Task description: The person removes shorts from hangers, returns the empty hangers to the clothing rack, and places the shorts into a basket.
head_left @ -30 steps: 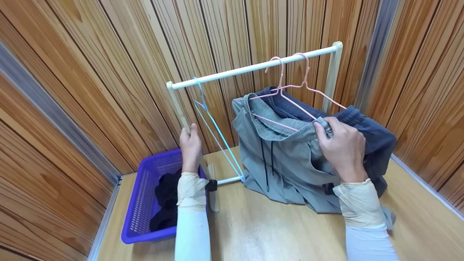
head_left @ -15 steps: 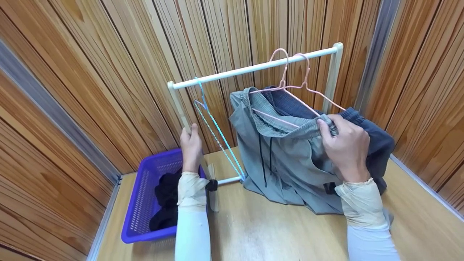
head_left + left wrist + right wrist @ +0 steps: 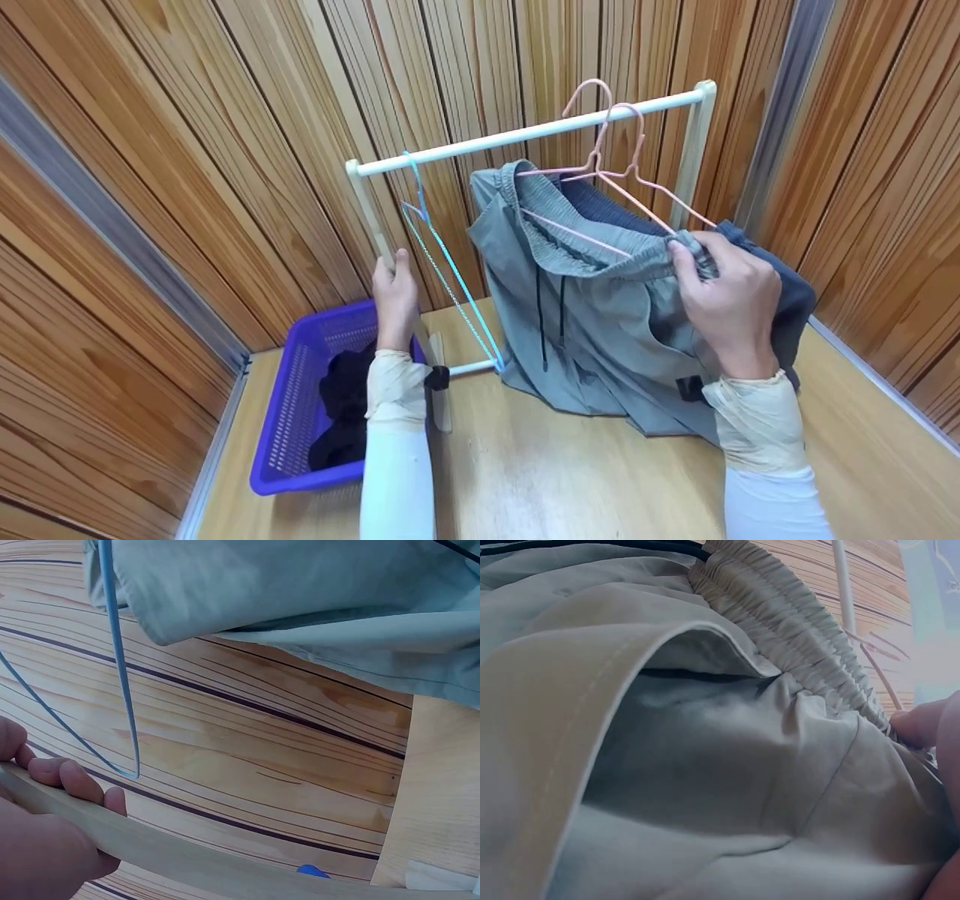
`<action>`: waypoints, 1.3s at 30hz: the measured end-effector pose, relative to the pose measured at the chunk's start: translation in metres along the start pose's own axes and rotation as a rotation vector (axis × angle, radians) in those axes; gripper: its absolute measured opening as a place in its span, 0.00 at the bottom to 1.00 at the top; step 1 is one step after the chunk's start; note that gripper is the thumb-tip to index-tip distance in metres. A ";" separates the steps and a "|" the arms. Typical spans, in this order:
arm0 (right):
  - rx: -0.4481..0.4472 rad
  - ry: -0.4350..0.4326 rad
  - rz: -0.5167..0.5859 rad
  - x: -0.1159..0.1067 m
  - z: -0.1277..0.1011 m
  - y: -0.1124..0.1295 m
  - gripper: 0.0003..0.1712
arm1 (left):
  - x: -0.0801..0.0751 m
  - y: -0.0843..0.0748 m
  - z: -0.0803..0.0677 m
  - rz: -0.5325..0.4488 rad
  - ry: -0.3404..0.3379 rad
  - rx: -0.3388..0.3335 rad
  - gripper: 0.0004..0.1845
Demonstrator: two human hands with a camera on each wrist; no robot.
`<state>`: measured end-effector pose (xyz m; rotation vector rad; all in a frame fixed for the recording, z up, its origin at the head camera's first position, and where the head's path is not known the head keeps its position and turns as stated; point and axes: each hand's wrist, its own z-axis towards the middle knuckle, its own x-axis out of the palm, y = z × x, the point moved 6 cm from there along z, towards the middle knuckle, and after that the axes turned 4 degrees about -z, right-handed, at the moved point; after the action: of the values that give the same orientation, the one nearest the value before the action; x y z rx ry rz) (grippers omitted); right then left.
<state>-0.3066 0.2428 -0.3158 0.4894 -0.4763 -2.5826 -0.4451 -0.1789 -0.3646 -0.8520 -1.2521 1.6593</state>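
Observation:
Grey shorts (image 3: 592,315) with an elastic waistband (image 3: 795,622) hang on a pink wire hanger (image 3: 600,165), held up beside the white rack rail (image 3: 525,135). My right hand (image 3: 731,300) pinches the waistband at the hanger's right end. That hanger's hook is above the rail, not resting on it. A second pink hanger (image 3: 637,142) on the rail carries darker blue shorts (image 3: 780,285) behind. My left hand (image 3: 395,296) grips the rack's left wooden post (image 3: 172,851). An empty blue hanger (image 3: 442,262) dangles from the rail's left end, also seen as the blue hanger (image 3: 120,667) in the left wrist view.
A purple basket (image 3: 289,420) with dark clothes (image 3: 341,412) sits on the wooden tabletop (image 3: 570,480) at the left. Wood-panelled walls (image 3: 187,150) close in on three sides. The rack's right post (image 3: 694,150) stands near the right wall.
My right hand has lifted the grey shorts and their pink hanger up and to the right; the hook now rises above the rail. The left hand stays on the post.

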 end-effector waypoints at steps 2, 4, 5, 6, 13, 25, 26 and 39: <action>0.004 0.007 0.017 -0.003 -0.003 -0.002 0.15 | 0.000 0.000 0.000 0.002 0.002 0.004 0.20; 0.008 0.009 0.037 -0.007 -0.007 -0.003 0.13 | 0.000 0.000 -0.001 0.005 0.005 0.006 0.20; 0.009 0.014 0.044 -0.009 -0.009 -0.004 0.12 | 0.001 -0.001 -0.001 0.007 0.004 0.007 0.20; 0.011 0.018 0.050 -0.011 -0.011 -0.005 0.12 | 0.001 0.000 -0.002 0.011 0.002 0.007 0.20; 0.031 0.064 0.100 -0.024 -0.027 -0.011 0.08 | 0.005 0.000 -0.004 0.010 -0.007 0.012 0.21; 0.053 0.132 0.129 -0.036 -0.051 -0.030 0.04 | 0.014 0.000 -0.005 -0.010 -0.016 0.056 0.22; 0.065 0.149 0.130 -0.036 -0.053 -0.032 0.04 | 0.014 0.000 -0.005 -0.008 -0.014 0.056 0.22; 0.182 0.351 0.197 -0.015 -0.075 -0.056 0.03 | 0.013 0.000 -0.004 0.001 0.008 0.082 0.22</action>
<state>-0.2839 0.2784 -0.4003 0.8917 -0.6027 -2.2139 -0.4471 -0.1655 -0.3660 -0.8093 -1.1703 1.6946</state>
